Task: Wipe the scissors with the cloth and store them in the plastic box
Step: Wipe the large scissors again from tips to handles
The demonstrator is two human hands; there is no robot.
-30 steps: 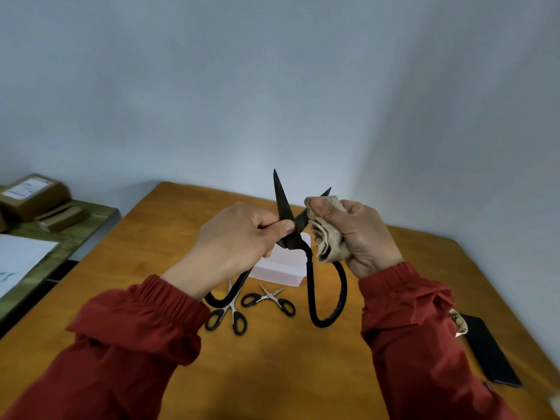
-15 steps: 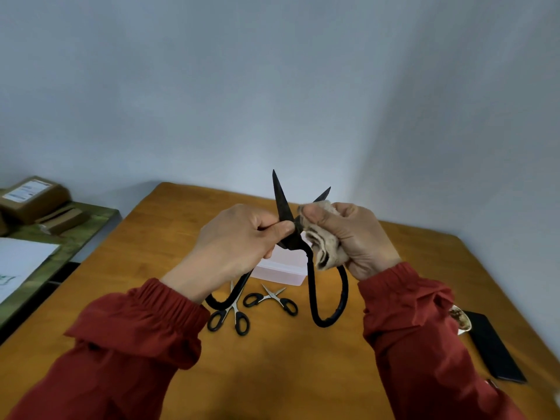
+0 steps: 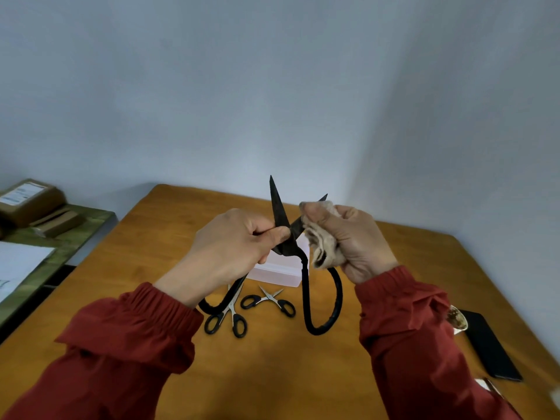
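My left hand [image 3: 230,247] is closed on the big black scissors [image 3: 290,244]. Thumb and fingers pinch them just at the base of one blade, near the pivot. My right hand [image 3: 354,241] is curled round a bunched beige cloth [image 3: 322,247] and presses it against the other blade, whose tip pokes out above my fingers.

I hold the scissors in the air over the table [image 3: 151,253], points up, with the blades spread in a V. The long looped handles hang down. One runs below my left wrist, the other drops beneath my right hand. Red sleeves with gathered cuffs cover both my forearms.

On the table behind the scissors sits the pale plastic box [image 3: 275,272], partly hidden by my hands; I cannot tell whether its lid is on. Nearer to me, just in front of the box, lie two small pairs with black handles and silvery blades. The left pair [image 3: 231,309] points toward the box, and the hanging loop crosses in front of it. The right pair [image 3: 269,299] lies with its blades apart.

A dark phone [image 3: 491,347] lies flat near the table's right edge. To the far left stands a green side table [image 3: 75,234] with a cardboard parcel [image 3: 27,198] and a white sheet of paper [image 3: 18,268] on it.
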